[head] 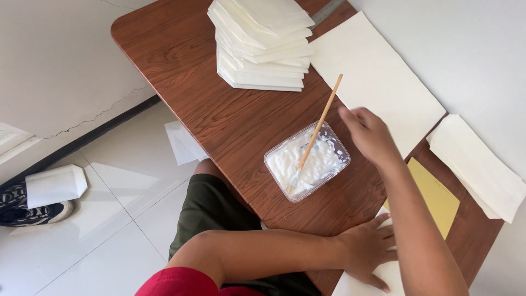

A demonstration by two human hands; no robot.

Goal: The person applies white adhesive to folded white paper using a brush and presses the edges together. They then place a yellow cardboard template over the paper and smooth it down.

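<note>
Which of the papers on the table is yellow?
The yellow sheet lying by the right forearm, between the large cream sheet and the white pile at the table's edge; every other paper is white or cream.

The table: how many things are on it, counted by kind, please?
Stack of folded white paper: 1
Large cream sheet: 1
White folded paper pile at the table edge: 1
Yellow sheet: 1
White sheet under the left hand: 1
Clear tub of white paste: 1
Wooden stick: 1
Total: 7
</note>
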